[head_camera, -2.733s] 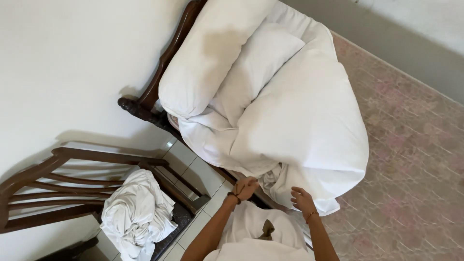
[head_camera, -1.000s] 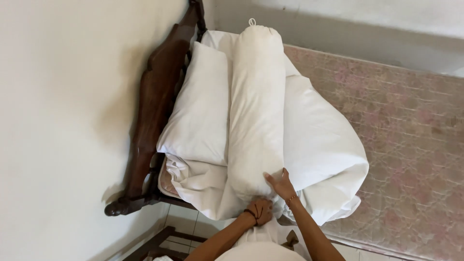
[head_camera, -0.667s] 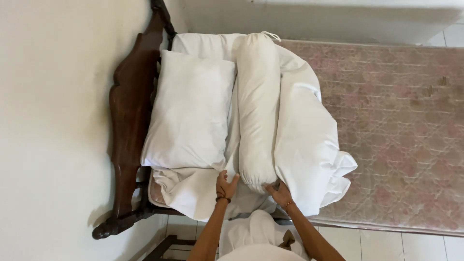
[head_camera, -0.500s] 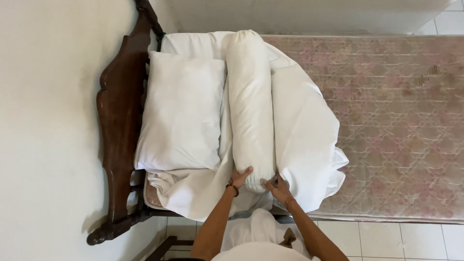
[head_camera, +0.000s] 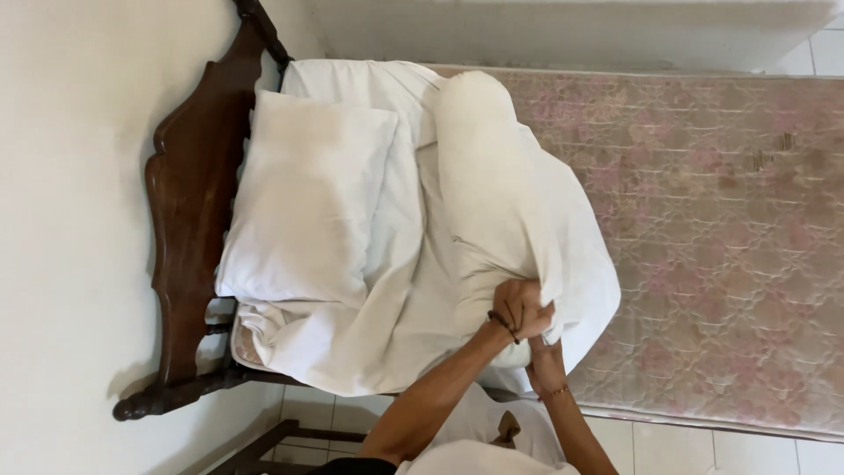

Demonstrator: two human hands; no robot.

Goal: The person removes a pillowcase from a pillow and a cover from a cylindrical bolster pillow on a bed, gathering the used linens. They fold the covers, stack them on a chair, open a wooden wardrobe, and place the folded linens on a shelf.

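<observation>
- Far left: plain pale wall (head_camera: 61,220), w/ the dark carved wooden headboard (head_camera: 180,229) standing against it at the bed's head end.
- Pillow (head_camera: 308,207), white, rectangular, lies flat on the bed just beside the headboard, on top of a loose white sheet (head_camera: 387,325).
- Sheet is rumpled; it spills over the near edge of the bed at the head-end corner and hangs a bit past the mattress.
- Bolster (head_camera: 488,193), long white roll, lies across the bed just right of the pillow, far end near the bed's far edge, near end at the near edge by the hands. Part-wrapped in white cloth (head_camera: 576,264) bunched along its right side.
- Left hand (head_camera: 521,308): fist closed tight on a gathered fold of the white cloth at the bolster's near end; dark band on the wrist. Forearm comes up from bottom centre.
- Right hand (head_camera: 547,362): just below & touching the left one, under the bolster's near end at the bed's near edge; mostly hidden by the left hand and cloth, so can't tell if fingers are spread or closed. Thin bracelet on wrist.
- Right of the bolster: bare mattress (head_camera: 712,229), quilted, faded pink floral pattern, some dark stains nr the far right corner.
- Bottom edge: white tiled floor (head_camera: 686,449) along the bed's near side.
</observation>
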